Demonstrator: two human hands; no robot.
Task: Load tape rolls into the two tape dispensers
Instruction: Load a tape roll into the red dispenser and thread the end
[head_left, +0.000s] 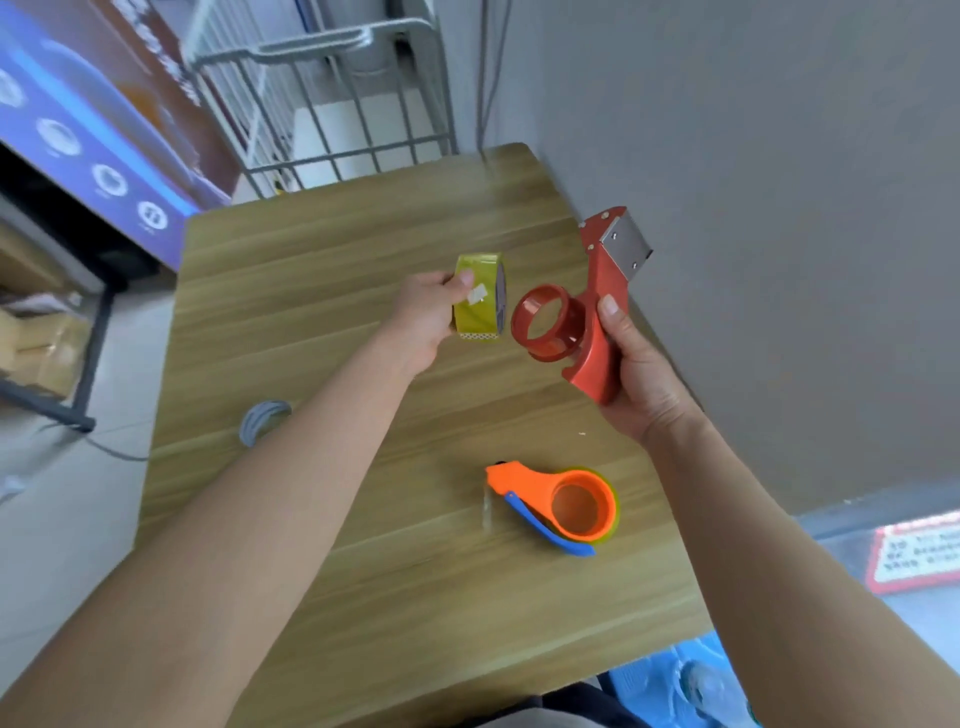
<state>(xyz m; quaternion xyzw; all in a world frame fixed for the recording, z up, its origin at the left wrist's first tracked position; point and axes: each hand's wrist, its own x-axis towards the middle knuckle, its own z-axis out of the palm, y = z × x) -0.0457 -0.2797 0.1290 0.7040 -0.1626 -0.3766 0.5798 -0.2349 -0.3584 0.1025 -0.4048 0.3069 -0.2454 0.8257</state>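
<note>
My left hand (423, 317) grips a yellowish clear tape roll (480, 297) above the wooden table (322, 291), its open side facing right. My right hand (636, 374) holds a red tape dispenser (597, 306) by its handle, metal cutter blade up, its empty round hub pointing left toward the roll. A small gap separates roll and hub. An orange dispenser with a blue lever (558, 506) lies flat on the table nearer to me, a yellowish tape roll around its hub and a short strip of tape hanging from its nose.
A coil of grey cable (262, 420) lies on the table's left part. A grey wall runs along the table's right edge. A metal wire cart (322, 98) stands behind the far edge. A blue bag (680, 680) sits by the near right corner.
</note>
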